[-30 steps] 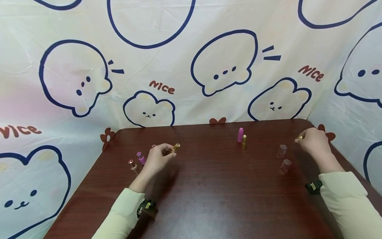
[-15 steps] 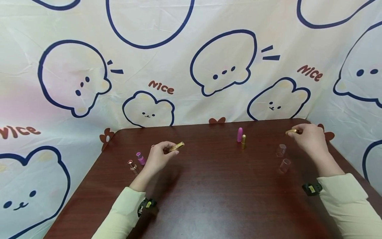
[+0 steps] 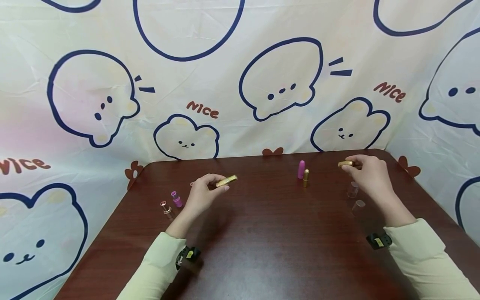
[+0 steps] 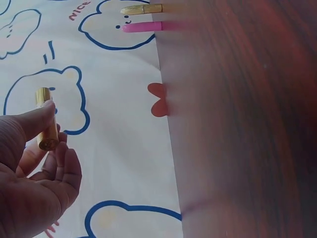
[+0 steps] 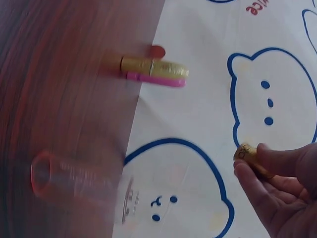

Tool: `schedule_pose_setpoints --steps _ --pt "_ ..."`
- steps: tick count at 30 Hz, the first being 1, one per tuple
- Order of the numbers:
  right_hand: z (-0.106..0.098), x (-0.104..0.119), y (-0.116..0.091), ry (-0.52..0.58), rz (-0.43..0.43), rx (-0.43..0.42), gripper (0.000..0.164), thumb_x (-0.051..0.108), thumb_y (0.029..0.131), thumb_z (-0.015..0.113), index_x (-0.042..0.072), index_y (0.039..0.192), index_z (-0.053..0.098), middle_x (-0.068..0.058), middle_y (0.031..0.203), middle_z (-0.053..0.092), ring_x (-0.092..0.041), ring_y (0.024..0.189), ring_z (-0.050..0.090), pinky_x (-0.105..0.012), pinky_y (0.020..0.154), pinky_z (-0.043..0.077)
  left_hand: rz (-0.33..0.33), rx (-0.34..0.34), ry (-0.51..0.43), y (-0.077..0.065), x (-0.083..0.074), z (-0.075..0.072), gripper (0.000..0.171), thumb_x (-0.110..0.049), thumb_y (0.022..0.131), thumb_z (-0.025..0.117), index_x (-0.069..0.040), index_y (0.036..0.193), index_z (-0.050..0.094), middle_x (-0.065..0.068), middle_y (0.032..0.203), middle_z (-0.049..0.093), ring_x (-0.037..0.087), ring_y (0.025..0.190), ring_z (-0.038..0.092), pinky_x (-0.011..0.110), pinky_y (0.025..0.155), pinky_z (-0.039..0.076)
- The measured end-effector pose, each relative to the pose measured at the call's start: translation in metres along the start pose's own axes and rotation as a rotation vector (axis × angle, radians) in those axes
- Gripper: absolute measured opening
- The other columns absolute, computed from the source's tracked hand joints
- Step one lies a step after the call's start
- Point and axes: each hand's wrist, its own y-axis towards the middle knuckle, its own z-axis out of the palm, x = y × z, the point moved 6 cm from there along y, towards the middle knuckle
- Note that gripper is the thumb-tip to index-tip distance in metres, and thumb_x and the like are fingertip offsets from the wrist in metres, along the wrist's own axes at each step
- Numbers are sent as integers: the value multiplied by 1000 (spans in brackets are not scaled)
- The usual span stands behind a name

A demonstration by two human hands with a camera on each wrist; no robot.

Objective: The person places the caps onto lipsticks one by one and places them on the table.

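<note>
My left hand pinches a gold lipstick tube between thumb and fingers, held above the left half of the table. In the left wrist view that tube points upward, its middle covered by the thumb. My right hand pinches a short gold lipstick cap above the table's back right; a mark shows on its end in the right wrist view. Between the hands, a pink lipstick and a gold lipstick stand upright side by side.
Left of my left hand stand a purple lipstick base and a clear-bodied one with a rose-gold collar. Two clear caps stand beside my right wrist. A patterned cloth hangs along the back edge of the brown table.
My right hand has moved left from the table's right edge, carrying the gold cap. My left hand has shifted slightly right, and its tube has turned to lie more level.
</note>
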Motion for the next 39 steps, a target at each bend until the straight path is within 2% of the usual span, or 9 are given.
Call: schedule_pose_setpoints --steps 4,7,9,12,17,21,27,32,39 --pt "9 10 -3 62 -29 21 32 18 93 68 -5 115 65 -27 99 66 -31 72 60 -33 50 48 -25 13 -57 2 0 2 21 -12 84 77 -6 103 71 5 88 64 21 77 55 38 78 40" --pt "15 14 -5 104 -30 53 31 21 93 67 -1 115 65 -24 99 68 -28 66 57 -33 44 45 -40 29 -111 3 0 4 22 -12 84 77 -5 104 71 6 90 65 21 78 54 28 65 44" --pt "19 15 -6 147 -13 80 30 22 94 67 1 116 65 -22 98 68 -27 63 53 -33 39 42 -44 42 -143 4 -1 5 23 -13 84 77 -5 105 71 6 90 65 21 78 53 25 62 44" --pt "24 17 -7 200 4 102 29 22 93 67 4 116 66 -19 97 69 -26 65 54 -31 40 37 -46 54 -179 5 -3 6 24 -13 84 77 -5 105 71 7 92 65 21 79 53 24 62 44" --pt "32 22 -8 257 0 127 31 22 92 68 2 116 67 -18 101 70 -27 82 65 -24 58 46 -45 67 -212 6 -6 8 24 -13 83 78 -5 105 73 6 94 68 20 78 55 23 62 46" --pt "41 28 -8 322 -1 173 31 22 92 69 3 116 66 -17 105 69 -28 90 66 -19 69 50 -47 85 -253 6 -9 11 25 -12 82 80 -5 105 74 6 93 68 20 77 55 24 62 47" --pt "56 36 -11 417 4 257 34 26 91 69 6 119 65 -14 109 69 -29 99 65 -25 79 52 -46 101 -302 9 -10 15 24 -13 81 80 -6 104 74 7 89 68 21 75 53 23 60 45" --pt "68 45 -13 492 -20 302 34 22 90 71 5 120 65 -14 112 68 -23 96 66 -28 82 52 -58 111 -318 10 -11 18 24 -12 82 79 -4 104 74 7 88 68 23 75 53 23 60 45" --pt "84 56 -18 574 -55 323 32 11 88 72 1 118 66 -17 110 67 -20 91 67 -27 77 54 -82 126 -338 11 -10 24 23 -13 83 79 -5 103 74 7 89 69 19 75 55 26 62 48"
